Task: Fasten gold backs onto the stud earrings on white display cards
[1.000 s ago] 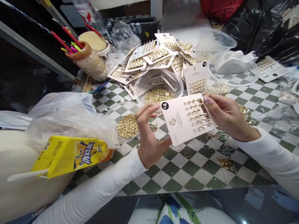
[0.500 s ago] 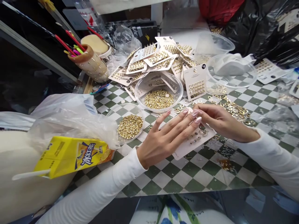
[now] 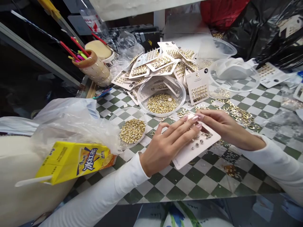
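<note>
My left hand [image 3: 169,138] lies across a pale earring card [image 3: 187,156] and grips it, fingers stretched over its face, tilted above the checkered tabletop. My right hand [image 3: 223,126] pinches at the card's far edge, its thumb and fingertips meeting my left fingertips. Whatever small piece may be between them is hidden. Several dark studs [image 3: 197,144] show on the card below my fingers. Just beyond my hands is a clear round tub [image 3: 139,104] with small gold earring pieces [image 3: 162,104] in it. A clear lid [image 3: 113,119] holds more gold pieces [image 3: 133,130] to the left.
Filled earring cards [image 3: 163,60] are heaped behind the tub. Gold hoop-like pieces [image 3: 240,114] lie scattered to the right, near a second clear tub [image 3: 257,78]. On the left are a yellow drink carton [image 3: 68,160], a plastic bag [image 3: 68,119] and a pen cup [image 3: 97,71].
The earring card has tilted and turned slightly in my hands, and more of its lower part shows. My fingers have shifted a little at its far edge. The view has moved slightly.
</note>
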A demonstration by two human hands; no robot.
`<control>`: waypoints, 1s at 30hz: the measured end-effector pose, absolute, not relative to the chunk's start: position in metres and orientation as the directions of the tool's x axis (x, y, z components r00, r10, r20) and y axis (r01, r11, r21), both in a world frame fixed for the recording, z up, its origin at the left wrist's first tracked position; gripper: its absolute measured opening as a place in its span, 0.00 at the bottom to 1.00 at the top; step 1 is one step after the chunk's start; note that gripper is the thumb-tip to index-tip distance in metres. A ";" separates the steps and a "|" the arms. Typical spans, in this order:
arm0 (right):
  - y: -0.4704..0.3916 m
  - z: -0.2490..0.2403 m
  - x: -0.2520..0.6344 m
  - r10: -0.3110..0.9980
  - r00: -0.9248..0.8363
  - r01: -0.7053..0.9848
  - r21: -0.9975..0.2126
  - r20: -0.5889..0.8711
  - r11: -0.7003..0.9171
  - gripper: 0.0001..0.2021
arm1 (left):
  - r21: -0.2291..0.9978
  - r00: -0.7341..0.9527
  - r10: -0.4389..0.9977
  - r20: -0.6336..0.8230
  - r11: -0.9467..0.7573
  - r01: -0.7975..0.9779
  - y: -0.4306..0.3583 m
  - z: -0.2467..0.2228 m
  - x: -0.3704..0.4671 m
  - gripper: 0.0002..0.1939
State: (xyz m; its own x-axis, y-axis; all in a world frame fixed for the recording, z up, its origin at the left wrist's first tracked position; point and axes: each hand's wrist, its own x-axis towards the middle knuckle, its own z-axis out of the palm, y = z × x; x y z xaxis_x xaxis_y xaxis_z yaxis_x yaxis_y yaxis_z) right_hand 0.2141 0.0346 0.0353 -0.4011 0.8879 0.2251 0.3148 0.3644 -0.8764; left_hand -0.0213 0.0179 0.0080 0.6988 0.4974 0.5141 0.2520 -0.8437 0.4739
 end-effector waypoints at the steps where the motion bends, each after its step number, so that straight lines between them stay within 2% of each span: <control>1: 0.033 0.035 0.214 0.892 -0.392 0.317 -0.878 0.224 0.359 0.19 | 0.591 0.679 0.552 0.483 -0.778 0.212 0.016 0.010 -0.021 0.31; 3: 0.030 0.032 0.214 0.905 -0.341 0.324 -0.872 0.252 0.366 0.19 | 0.810 0.615 0.684 0.392 -0.574 0.123 0.013 0.013 -0.020 0.28; 5: 0.028 0.029 0.214 0.876 -0.236 0.391 -0.784 0.421 0.483 0.13 | 0.942 0.532 0.803 0.269 -0.334 0.027 0.010 0.015 -0.018 0.24; 7: 0.028 0.025 0.215 0.762 -0.192 0.449 -0.635 0.618 0.629 0.05 | 0.994 0.462 0.880 0.110 -0.101 -0.045 0.009 0.016 -0.015 0.22; 9: 0.029 0.022 0.215 0.636 -0.236 0.444 -0.501 0.735 0.743 0.11 | 0.991 0.415 0.909 -0.043 0.093 -0.100 0.009 0.016 -0.012 0.23; 11: 0.030 0.019 0.214 0.557 -0.293 0.426 -0.416 0.777 0.804 0.16 | 0.963 0.399 0.907 -0.132 0.212 -0.163 0.009 0.017 -0.009 0.24; 14: 0.029 0.017 0.211 0.528 -0.344 0.461 -0.351 0.776 0.815 0.18 | 0.928 0.418 0.892 -0.170 0.288 -0.237 0.007 0.017 -0.006 0.26; 25: 0.032 0.022 0.215 0.622 -0.456 0.368 -0.501 0.636 0.783 0.12 | 0.934 0.543 0.829 -0.132 0.287 -0.211 0.011 0.013 -0.008 0.27; 30: 0.033 0.021 0.216 0.610 -0.477 0.386 -0.472 0.633 0.792 0.11 | 0.888 0.542 0.823 -0.170 0.367 -0.278 0.009 0.006 -0.010 0.27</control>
